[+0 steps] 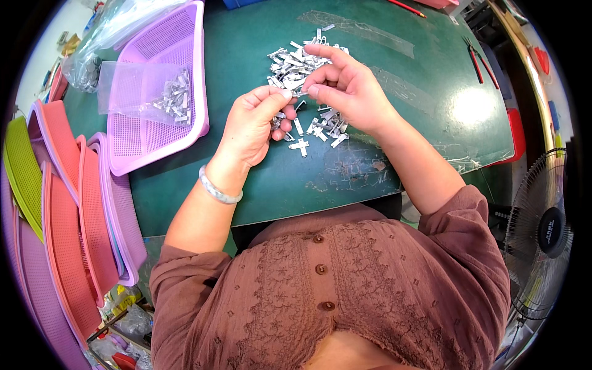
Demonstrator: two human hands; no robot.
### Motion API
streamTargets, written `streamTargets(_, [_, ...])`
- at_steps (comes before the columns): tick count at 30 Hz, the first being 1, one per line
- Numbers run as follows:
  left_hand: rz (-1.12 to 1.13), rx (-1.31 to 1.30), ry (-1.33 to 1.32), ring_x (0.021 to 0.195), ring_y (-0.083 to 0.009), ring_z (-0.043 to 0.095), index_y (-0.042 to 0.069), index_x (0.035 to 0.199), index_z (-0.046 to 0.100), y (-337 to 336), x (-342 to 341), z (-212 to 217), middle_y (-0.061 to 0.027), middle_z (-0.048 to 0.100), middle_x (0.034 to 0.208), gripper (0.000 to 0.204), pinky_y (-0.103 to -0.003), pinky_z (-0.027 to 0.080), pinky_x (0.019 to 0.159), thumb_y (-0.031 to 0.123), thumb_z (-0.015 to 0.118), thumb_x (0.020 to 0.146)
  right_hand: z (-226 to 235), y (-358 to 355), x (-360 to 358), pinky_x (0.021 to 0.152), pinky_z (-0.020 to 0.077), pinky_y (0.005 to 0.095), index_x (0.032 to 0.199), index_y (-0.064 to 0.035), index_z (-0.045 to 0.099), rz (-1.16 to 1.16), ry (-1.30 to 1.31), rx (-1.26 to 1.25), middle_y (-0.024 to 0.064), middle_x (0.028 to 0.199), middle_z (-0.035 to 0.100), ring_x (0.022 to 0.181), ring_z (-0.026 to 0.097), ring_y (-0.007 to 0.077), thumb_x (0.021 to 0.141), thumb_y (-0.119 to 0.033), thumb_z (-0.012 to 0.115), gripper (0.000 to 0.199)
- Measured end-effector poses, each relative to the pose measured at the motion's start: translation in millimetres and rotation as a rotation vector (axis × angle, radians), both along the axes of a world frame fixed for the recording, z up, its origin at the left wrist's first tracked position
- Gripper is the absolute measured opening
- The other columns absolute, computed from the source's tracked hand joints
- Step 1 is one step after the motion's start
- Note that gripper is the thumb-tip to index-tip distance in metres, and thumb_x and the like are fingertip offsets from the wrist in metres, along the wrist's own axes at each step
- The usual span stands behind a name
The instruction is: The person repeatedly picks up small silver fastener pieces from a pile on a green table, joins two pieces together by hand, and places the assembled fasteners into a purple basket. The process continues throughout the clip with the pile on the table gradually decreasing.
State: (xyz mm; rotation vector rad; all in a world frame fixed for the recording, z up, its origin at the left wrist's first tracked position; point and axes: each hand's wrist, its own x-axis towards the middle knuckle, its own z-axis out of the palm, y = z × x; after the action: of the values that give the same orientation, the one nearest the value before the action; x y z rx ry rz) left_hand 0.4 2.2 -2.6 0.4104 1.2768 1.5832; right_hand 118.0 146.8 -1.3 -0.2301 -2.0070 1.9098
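Observation:
My left hand (248, 126), with a pale bangle (217, 189) on its wrist, pinches a small silvery metal part (299, 94) between thumb and forefinger. The part's other end meets the thumb and a bent finger of my right hand (354, 95), whose upper finger arches away over the heap. Most of the part is hidden by the fingertips. Beyond and beneath both hands spreads a heap of small silvery metal parts (296, 65), narrow and clip-like. A few lie loose on the near side, one a cross-shaped piece (299, 147).
A purple basket (200, 74) at the left holds a clear bag (132, 86) of similar parts. Several stacked baskets (61, 228) crowd the left edge. Red-handled pliers (476, 65) and a red pencil (407, 8) lie far right on the green table (444, 132); a fan (536, 234) stands beside it.

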Motion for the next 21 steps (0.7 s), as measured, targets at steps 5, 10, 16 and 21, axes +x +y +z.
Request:
streamTargets(5, [0.004, 0.005, -0.033, 0.052, -0.0077, 0.049, 0.003, 0.082, 0.058, -0.1, -1.9, -1.8, -0.0024, 0.056, 0.065, 0.014, -0.017, 0.035, 0.042, 0.017, 0.057, 0.084, 0.4, 1.6, -0.3, 0.071, 0.0444, 0.0237, 0.127, -0.0005, 0.036, -0.005, -0.027, -0.083, 0.0054, 0.088, 0.059, 0.079, 0.055, 0.0104, 0.084, -0.002, 0.05, 0.046])
streamTargets(10, [0.025, 0.013, -0.036, 0.051, -0.0079, 0.05, 0.003, 0.082, 0.058, -0.1, -1.7, -1.9, -0.0022, 0.056, 0.065, 0.015, -0.018, 0.035, 0.042, 0.018, 0.057, 0.084, 3.9, 1.5, 1.0, 0.069, 0.0454, 0.0239, 0.128, -0.0007, 0.036, 0.027, -0.088, -0.162, 0.006, 0.086, 0.059, 0.077, 0.056, 0.0115, 0.084, -0.003, 0.049, 0.046])
streamTargets(16, [0.033, 0.017, 0.012, 0.051, -0.0075, 0.05, 0.004, 0.081, 0.058, 0.1, -0.5, -1.5, -0.0019, 0.056, 0.064, 0.013, -0.017, 0.035, 0.042, 0.017, 0.058, 0.084, 5.0, 0.7, 0.9, 0.068, 0.0455, 0.0236, 0.127, -0.0011, 0.037, 0.024, -0.091, -0.187, 0.0057, 0.085, 0.059, 0.077, 0.057, 0.0117, 0.084, -0.004, 0.05, 0.045])
streamTargets(21, [0.041, 0.015, 0.081, 0.052, -0.0064, 0.05, 0.005, 0.081, 0.058, 0.5, 1.2, -1.4, -0.0013, 0.057, 0.065, 0.01, -0.017, 0.036, 0.043, 0.015, 0.058, 0.083, 4.3, 0.7, 0.4, 0.068, 0.0454, 0.0232, 0.127, -0.0015, 0.037, 0.015, -0.096, -0.198, 0.0045, 0.085, 0.059, 0.078, 0.057, 0.0114, 0.084, -0.005, 0.053, 0.046])
